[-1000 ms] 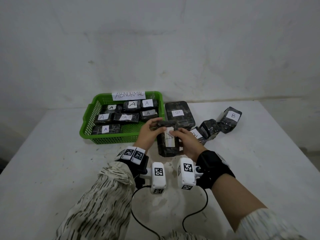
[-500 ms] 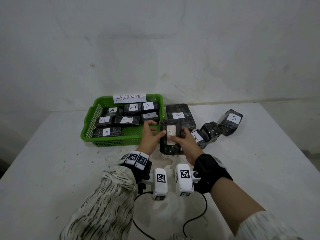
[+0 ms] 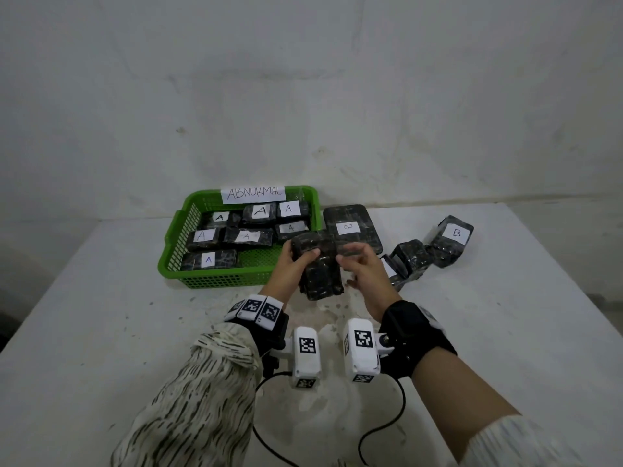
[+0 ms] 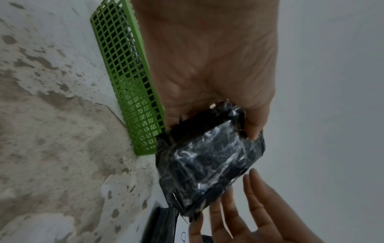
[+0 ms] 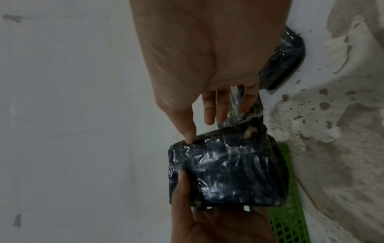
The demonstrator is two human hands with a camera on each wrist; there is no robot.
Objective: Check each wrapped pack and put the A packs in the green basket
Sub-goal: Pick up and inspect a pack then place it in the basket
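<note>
Wrapped pack [image 3: 320,271], a dark block in crinkled clear film, is being held up just above the white, paint-worn surface [image 3: 101,332], beside the near right corner of the green plastic lattice basket [image 3: 175,251]. Left hand [image 3: 290,267] is gripping it, thumb curled over the upper face and fingers wrapped behind. Right hand [image 3: 364,271] is sitting at the pack's far end with fingers spread and relaxed; the right wrist view is showing its thumb tip touching the top corner, nothing pinched. No label is showing on the face now turned to the cameras, so the letter on this pack cannot be told. Progress: seven packs with white A labels [image 3: 209,259] are lying in the basket, which is carrying a paper sign [image 3: 253,194] on its far wall. Outside it, a large flat pack labelled B [image 3: 352,227] is lying just right of the basket, and a small cluster of packs [image 3: 408,261], one marked B [image 3: 451,235], is lying further right. Judgement: sorting is looking mostly done; the held pack is awaiting placement, and the cluster's hidden labels may need checking.
</note>
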